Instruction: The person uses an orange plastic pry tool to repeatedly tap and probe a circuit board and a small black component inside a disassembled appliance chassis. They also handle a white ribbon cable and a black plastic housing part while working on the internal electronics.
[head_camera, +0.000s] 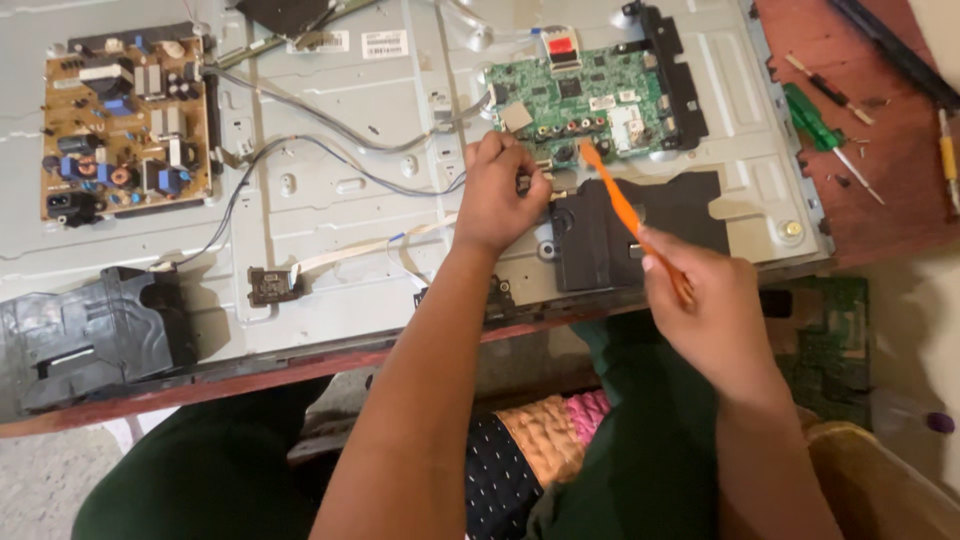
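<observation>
- The right hand (712, 312) is closed around an orange pry tool (625, 212), whose tip reaches the lower edge of the green circuit board (580, 100).
- The left hand (497, 195) is curled, fingertips pinching something small at that same edge; what it is cannot be told.
- A black speaker box (95, 335) lies at the near left.
- Farther left sits a brown power board (125, 125).
- A green-handled screwdriver (822, 135) lies far right.
</observation>
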